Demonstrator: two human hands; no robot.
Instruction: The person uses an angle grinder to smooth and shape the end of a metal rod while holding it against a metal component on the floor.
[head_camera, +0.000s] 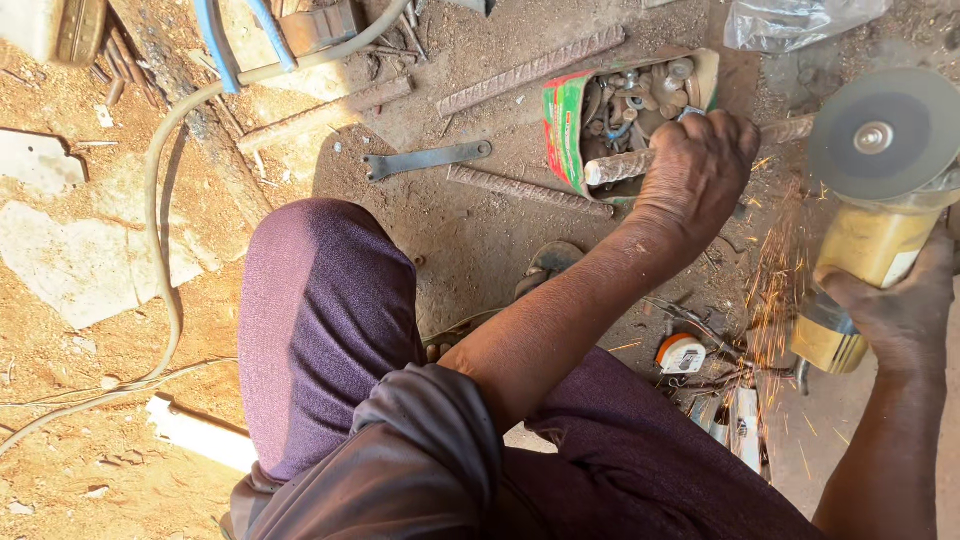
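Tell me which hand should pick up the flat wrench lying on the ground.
Probably the left hand. It grips the rebar and sits nearer the wrench, up and to its left. The right hand holds the sparking grinder at the far side.

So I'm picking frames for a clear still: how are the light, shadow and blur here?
Head view: harsh sun whitens the dirt ground at left, while the middle lies in shade; the grinder disc looks smeared by spin, sparks streak as thin lines; the left hand on the steel bar and the right hand look sharp.
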